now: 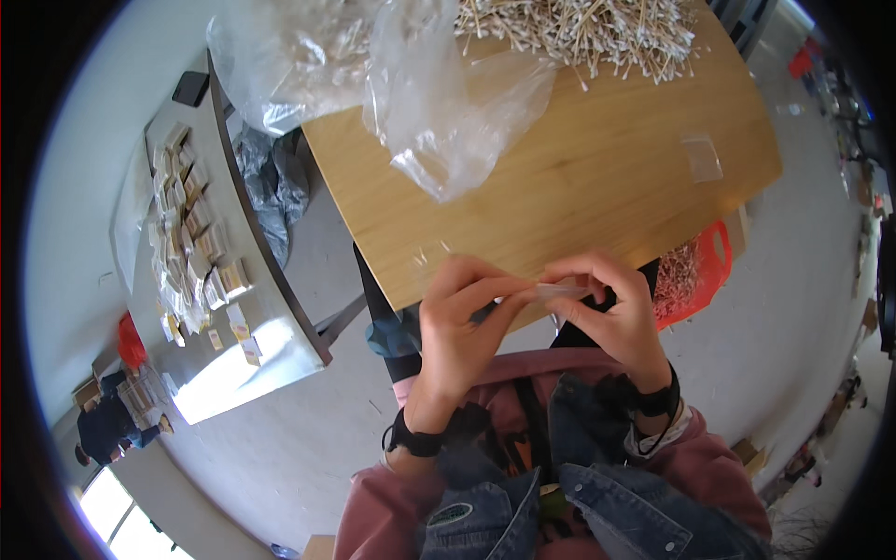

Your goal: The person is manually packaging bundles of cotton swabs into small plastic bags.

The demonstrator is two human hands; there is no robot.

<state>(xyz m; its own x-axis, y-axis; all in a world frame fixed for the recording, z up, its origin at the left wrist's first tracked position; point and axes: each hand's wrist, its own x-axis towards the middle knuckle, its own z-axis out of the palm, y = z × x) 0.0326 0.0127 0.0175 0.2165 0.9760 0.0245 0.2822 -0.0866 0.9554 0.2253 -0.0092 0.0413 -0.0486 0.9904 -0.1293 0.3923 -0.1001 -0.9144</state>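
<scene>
Above the table's near edge, my left hand (455, 322) and my right hand (611, 313) are close together. Between their fingertips they pinch a small clear plastic bag (560, 291); whether anything is inside it cannot be made out. A loose pile of cotton swabs (607, 37) covers the far side of the wooden table (560, 177). Beside it, a large clear plastic bag (439, 112) lies crumpled, its open end spread toward me. Another small flat clear bag (702, 159) lies by itself on the right of the tabletop.
A red plastic basket (717, 280) holding many swabs stands below the table's right edge. To the left, another table (271, 322) carries rows of small packs (191, 224) and a dark phone-like object (190, 89). A person (107, 425) bends over at the far left.
</scene>
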